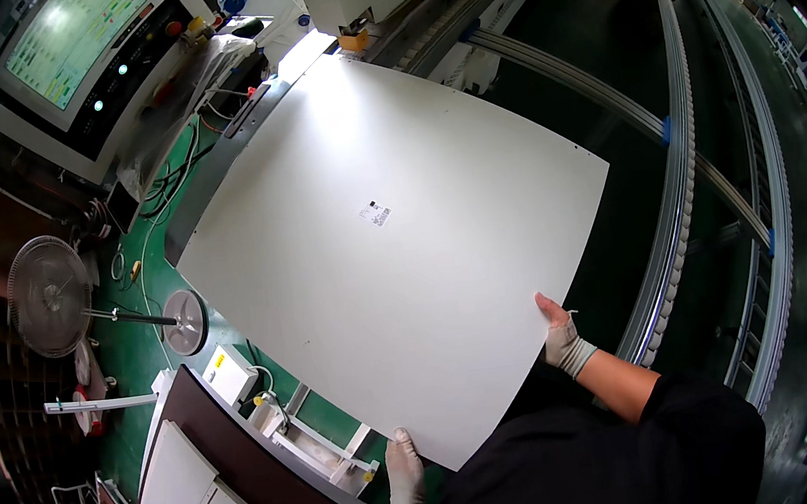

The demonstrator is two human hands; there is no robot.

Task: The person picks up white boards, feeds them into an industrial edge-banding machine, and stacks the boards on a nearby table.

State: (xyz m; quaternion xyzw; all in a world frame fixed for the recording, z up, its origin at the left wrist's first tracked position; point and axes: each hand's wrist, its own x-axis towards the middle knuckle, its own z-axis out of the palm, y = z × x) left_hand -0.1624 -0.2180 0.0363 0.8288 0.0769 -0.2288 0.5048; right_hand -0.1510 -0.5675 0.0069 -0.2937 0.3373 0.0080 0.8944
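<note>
Holding the white panel: left gloved hand close to its near corner, right gloved hand midway up the right edge. Thumbs on top, other fingers hidden. Far-left side overlies the grey table's edge. Best kept level, grip even. Face smooth, shiny; small label near middle.

Smooth panel (faintly glossy), paper-looking label, cloth gloves, shiny metal rail
</note>
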